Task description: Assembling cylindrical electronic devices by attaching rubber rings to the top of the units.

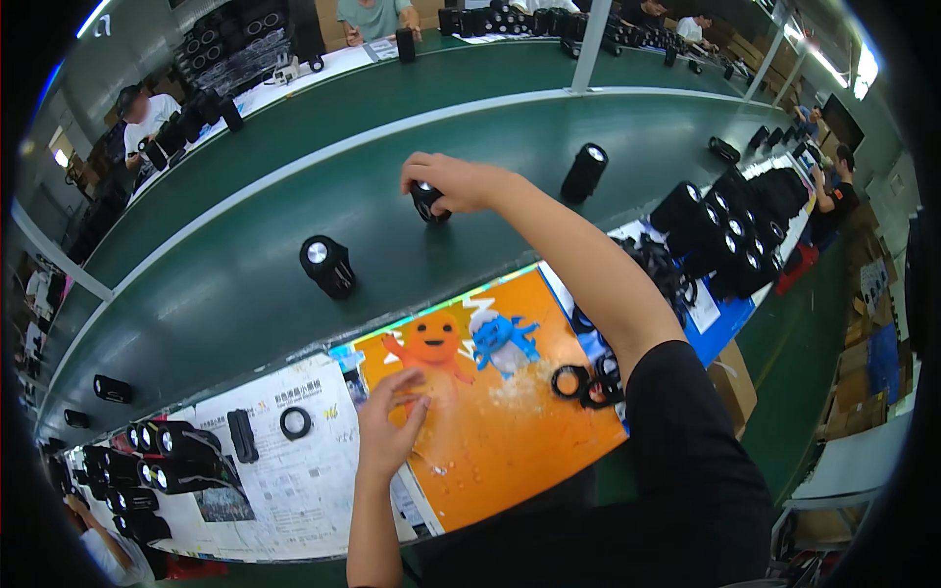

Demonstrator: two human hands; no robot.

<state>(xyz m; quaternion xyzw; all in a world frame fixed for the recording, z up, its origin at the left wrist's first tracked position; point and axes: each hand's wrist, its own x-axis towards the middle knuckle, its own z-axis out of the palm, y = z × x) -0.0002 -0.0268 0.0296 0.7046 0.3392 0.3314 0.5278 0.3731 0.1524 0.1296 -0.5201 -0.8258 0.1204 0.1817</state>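
Closest to my camera: the operator's black sleeve [691, 441], over the worktop's near edge. Left hand [392, 421] next, above the mat's left edge: fingers loosely curled, nothing visible in it; can't tell if it touches. I'd leave it relaxed and ready to take weight.

Orange mat [510, 441] runs to the worktop's far edge; black rings [598, 393] bunch at its right edge, one overhanging toward the sleeve's side. I'd watch the elbow there. Loose ring [282, 421] on the white sheet [284, 480], left of the mat.

Past the worktop's far edge, on the green belt [216, 274]: left speaker [333, 269], upright near the belt's near edge, clear of the arm. Farther over, right hand [453, 181] is closed over the top of the black speaker [429, 205], out beyond the mat's far edge. Can't tell whether its foot bears on the belt. My call: thumb and fingers on the sides, lift straight before drawing in, pass right of the left speaker. Right speaker [585, 173] stands well apart, nearer the white rail [338, 144].
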